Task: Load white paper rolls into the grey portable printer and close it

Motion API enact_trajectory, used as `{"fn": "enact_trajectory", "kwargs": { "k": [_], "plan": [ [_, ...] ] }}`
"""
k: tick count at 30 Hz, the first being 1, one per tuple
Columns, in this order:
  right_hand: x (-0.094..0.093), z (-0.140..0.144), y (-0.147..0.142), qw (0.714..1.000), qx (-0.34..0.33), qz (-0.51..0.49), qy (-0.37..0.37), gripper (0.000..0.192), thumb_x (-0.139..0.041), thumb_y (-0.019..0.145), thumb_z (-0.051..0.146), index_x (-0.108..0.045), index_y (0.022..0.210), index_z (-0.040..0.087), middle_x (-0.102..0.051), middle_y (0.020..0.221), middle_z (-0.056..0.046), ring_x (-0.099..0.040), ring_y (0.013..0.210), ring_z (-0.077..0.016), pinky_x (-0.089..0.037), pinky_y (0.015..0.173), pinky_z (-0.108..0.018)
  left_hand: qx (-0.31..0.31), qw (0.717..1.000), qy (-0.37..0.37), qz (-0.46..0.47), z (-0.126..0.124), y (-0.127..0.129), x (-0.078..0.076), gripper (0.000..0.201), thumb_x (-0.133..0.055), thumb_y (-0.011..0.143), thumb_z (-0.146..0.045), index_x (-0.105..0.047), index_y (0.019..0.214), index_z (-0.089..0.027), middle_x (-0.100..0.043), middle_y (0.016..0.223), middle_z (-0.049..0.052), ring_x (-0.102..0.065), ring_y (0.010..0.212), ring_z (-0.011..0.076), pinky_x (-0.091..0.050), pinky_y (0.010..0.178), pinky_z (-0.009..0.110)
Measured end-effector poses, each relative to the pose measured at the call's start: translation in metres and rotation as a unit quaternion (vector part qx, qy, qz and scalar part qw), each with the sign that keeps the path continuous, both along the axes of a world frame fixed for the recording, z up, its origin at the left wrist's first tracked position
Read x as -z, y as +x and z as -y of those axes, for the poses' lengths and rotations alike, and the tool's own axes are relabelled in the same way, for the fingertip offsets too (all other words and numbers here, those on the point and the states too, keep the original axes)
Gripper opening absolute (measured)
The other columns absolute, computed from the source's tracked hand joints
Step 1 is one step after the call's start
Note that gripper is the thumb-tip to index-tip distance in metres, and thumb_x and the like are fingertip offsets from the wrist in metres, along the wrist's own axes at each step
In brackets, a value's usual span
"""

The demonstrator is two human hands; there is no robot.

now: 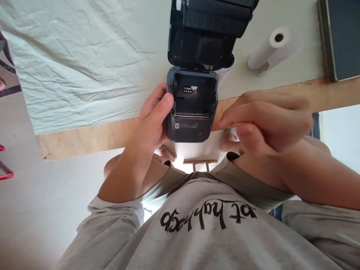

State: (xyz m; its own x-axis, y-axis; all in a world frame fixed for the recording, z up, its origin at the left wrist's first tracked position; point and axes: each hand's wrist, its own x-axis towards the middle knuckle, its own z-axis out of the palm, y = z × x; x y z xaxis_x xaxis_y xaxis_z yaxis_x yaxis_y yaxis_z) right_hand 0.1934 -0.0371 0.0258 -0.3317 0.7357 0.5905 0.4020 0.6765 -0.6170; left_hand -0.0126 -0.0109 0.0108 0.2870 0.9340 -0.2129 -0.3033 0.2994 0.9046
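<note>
Grey sweatshirt (208, 232) closest in, black lettering across it. Just past that, small dark printer (192, 107) held up over the wooden edge of the surface (84, 137), lid (208, 30) flipped wide open, paper bay looks empty. Left hand (153, 120) wrapped around the printer's side, thumb on its front edge. Right hand (264, 122) beside the other side, fingers curled together, can't tell if touching. Further back, white paper roll (274, 47) lying on the surface, dark book (341, 37) at the far corner.

Beyond the left hand (153, 120) the cloth-covered surface (84, 56) lies open. Beyond the right hand (267, 122), a paper roll (270, 48) and dark book (341, 37) stand in the way.
</note>
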Motion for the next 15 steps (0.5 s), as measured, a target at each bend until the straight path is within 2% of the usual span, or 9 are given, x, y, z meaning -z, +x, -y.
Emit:
{"fn": "enact_trajectory", "kwargs": {
  "k": [2,6,12,15],
  "plan": [
    [0.002,-0.002,-0.010,0.999,-0.043,-0.008,0.027,0.020,-0.047,0.092,0.026,-0.062,0.079,0.020,-0.060,0.064,0.000,-0.056,0.055,-0.0111,-0.040,0.048,-0.026,-0.004,1.000,0.000,-0.002,0.000,0.001,0.001,0.030,-0.059,0.087,-0.049,-0.067,0.097,-0.021,-0.070,0.097,0.003,-0.064,0.118,0.0235,-0.060,0.081,0.027],
    [0.006,-0.006,-0.015,0.999,-0.035,0.012,0.033,0.034,-0.038,0.099,0.035,-0.058,0.077,0.018,-0.057,0.063,0.001,-0.052,0.055,-0.0092,-0.039,0.050,-0.024,-0.009,1.000,0.003,0.012,-0.001,0.001,0.003,0.030,-0.060,0.087,-0.047,-0.066,0.096,-0.020,-0.070,0.095,0.003,-0.062,0.121,0.0251,-0.060,0.085,0.031],
    [0.009,-0.007,-0.015,0.999,-0.026,0.012,0.037,0.034,-0.037,0.100,0.035,-0.057,0.079,0.018,-0.058,0.065,0.000,-0.050,0.056,-0.0090,-0.038,0.050,-0.024,0.011,1.000,0.008,-0.001,-0.001,-0.001,0.001,0.027,-0.055,0.090,-0.046,-0.067,0.098,-0.022,-0.069,0.091,0.000,-0.068,0.107,0.0198,-0.059,0.070,0.024],
    [-0.004,0.002,-0.016,0.999,-0.029,0.025,0.020,0.036,-0.035,0.101,0.039,-0.055,0.078,0.019,-0.059,0.065,0.001,-0.052,0.057,-0.0089,-0.040,0.053,-0.025,0.004,1.000,0.016,0.005,0.000,0.000,0.000,0.027,-0.054,0.091,-0.044,-0.067,0.097,-0.022,-0.070,0.090,0.000,-0.066,0.109,0.0200,-0.058,0.070,0.024]
  ]
}}
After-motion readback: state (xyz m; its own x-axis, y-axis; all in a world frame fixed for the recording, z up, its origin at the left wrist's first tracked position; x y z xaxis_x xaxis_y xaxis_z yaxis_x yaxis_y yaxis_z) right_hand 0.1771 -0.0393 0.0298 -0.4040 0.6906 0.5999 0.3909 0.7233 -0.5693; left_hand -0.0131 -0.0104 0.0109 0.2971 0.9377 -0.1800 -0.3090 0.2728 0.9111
